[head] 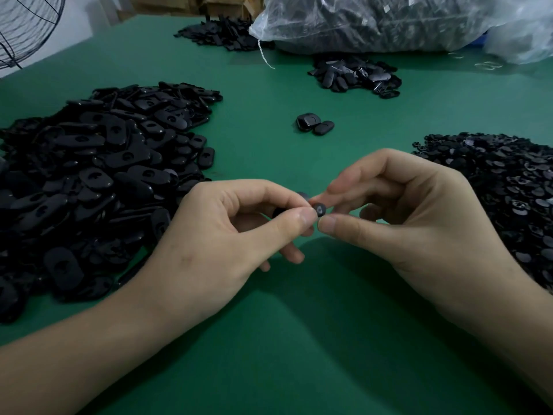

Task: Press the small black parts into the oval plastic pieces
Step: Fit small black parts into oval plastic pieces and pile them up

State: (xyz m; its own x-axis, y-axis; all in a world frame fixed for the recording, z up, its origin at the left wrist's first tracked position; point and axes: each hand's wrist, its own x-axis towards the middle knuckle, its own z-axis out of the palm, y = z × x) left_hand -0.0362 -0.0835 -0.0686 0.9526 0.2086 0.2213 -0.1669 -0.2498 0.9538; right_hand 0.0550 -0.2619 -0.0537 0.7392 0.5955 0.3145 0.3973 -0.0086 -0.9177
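Above the green table, my left hand [227, 232] pinches an oval black plastic piece [279, 211] that its fingers mostly hide. My right hand [413, 217] pinches a small black part [319, 209] between thumb and forefinger, right against the oval piece's end. A big heap of oval pieces [98, 175] lies on the left. A heap of small black parts [505, 193] lies on the right.
Two loose black pieces [314, 123] lie mid-table. A smaller pile [356, 75] and another pile [221, 32] sit farther back. A clear plastic bag of parts [389, 22] fills the back right. A fan grille [27, 28] stands at the far left.
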